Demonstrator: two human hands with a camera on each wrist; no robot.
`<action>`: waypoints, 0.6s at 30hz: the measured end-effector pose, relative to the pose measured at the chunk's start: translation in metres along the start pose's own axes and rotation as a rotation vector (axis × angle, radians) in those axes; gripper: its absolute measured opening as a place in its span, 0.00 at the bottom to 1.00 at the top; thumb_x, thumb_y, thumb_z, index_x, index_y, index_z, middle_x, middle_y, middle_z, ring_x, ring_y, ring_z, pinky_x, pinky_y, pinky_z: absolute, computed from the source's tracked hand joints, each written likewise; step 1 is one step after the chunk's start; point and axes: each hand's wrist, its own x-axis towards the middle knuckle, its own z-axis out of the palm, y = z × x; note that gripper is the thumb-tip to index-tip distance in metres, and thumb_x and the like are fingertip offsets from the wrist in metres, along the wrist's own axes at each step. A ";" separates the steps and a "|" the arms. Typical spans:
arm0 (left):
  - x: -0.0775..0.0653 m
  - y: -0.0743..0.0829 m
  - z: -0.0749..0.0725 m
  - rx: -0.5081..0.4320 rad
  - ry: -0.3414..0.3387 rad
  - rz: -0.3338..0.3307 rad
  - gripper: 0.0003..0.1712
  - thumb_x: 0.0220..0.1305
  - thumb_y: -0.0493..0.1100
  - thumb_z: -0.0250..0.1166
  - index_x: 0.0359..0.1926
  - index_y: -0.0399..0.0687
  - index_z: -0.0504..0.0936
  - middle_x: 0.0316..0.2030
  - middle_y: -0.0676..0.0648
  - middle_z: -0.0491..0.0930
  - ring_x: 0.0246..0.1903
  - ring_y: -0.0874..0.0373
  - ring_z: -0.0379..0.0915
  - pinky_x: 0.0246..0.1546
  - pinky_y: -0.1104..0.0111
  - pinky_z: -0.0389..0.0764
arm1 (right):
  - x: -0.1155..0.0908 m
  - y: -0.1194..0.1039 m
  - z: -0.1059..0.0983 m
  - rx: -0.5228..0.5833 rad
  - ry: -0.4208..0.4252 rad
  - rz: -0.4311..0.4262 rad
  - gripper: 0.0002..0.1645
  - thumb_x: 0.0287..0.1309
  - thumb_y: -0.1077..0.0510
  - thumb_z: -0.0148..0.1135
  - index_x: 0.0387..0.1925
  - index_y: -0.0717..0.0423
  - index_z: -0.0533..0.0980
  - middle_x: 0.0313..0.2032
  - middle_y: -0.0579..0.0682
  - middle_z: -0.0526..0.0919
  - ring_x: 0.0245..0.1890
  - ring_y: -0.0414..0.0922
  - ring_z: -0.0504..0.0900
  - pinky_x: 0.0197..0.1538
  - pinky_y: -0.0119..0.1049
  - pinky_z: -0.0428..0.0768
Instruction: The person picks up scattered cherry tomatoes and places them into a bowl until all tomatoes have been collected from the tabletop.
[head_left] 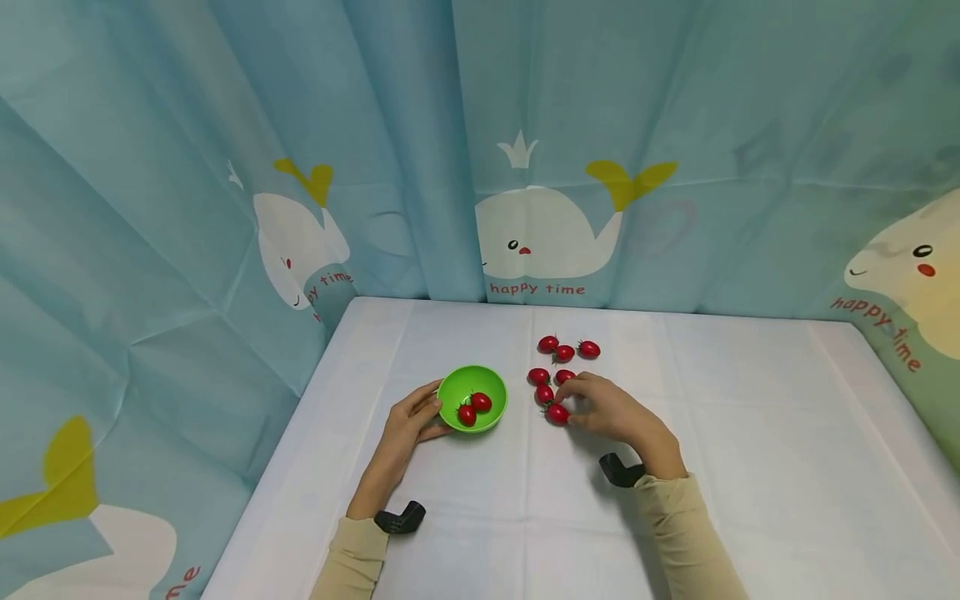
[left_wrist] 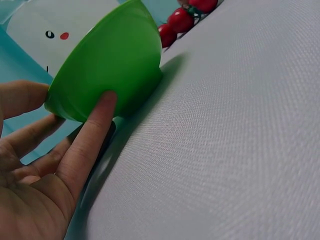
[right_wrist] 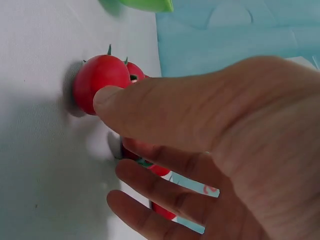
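Observation:
A green bowl (head_left: 448, 385) stands upright on the white table with two red cherry tomatoes inside, one of them this tomato (head_left: 481, 402). My left hand (head_left: 407, 425) holds the bowl's left side, its thumb low on the wall (left_wrist: 115, 65) and other fingers near the rim. Over to the right, my right hand (head_left: 611, 410) reaches the nearest loose cherry tomato (head_left: 557, 414), which rests on the table. In the right wrist view the thumb overlaps this tomato (right_wrist: 97, 80), while several fingers extend below, apart from it. The index finger's contact is hidden there.
Several more cherry tomatoes lie beyond the right hand, including one at the back right (head_left: 588, 349) and one on the left (head_left: 538, 376). A white cloth (head_left: 787, 467) covers the table. Blue curtains (head_left: 405, 150) with whale prints hang along its back and sides.

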 end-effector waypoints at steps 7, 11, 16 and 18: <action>0.000 0.000 -0.001 0.002 0.002 0.000 0.27 0.80 0.41 0.57 0.75 0.46 0.70 0.71 0.36 0.73 0.63 0.52 0.79 0.53 0.64 0.91 | 0.001 -0.002 0.000 0.043 -0.023 -0.008 0.16 0.57 0.68 0.72 0.48 0.55 0.83 0.43 0.50 0.86 0.45 0.50 0.82 0.52 0.45 0.86; -0.001 0.001 0.000 -0.002 0.005 -0.003 0.27 0.80 0.42 0.57 0.75 0.48 0.70 0.71 0.37 0.72 0.66 0.48 0.77 0.53 0.64 0.91 | 0.004 -0.005 0.003 0.048 -0.048 0.002 0.16 0.57 0.66 0.75 0.47 0.53 0.83 0.40 0.49 0.85 0.43 0.47 0.81 0.48 0.40 0.85; -0.001 0.001 0.000 -0.005 0.003 -0.006 0.26 0.80 0.42 0.57 0.75 0.48 0.70 0.72 0.37 0.72 0.67 0.46 0.76 0.53 0.64 0.91 | 0.007 -0.008 0.007 0.042 -0.055 -0.001 0.15 0.56 0.65 0.76 0.44 0.51 0.82 0.36 0.48 0.83 0.39 0.44 0.80 0.44 0.37 0.84; 0.000 0.001 0.000 -0.007 0.001 -0.008 0.26 0.80 0.42 0.57 0.75 0.47 0.70 0.72 0.37 0.72 0.67 0.47 0.76 0.53 0.64 0.91 | 0.007 -0.009 0.009 0.045 -0.054 0.011 0.15 0.56 0.66 0.76 0.43 0.51 0.81 0.35 0.47 0.83 0.39 0.43 0.79 0.44 0.36 0.84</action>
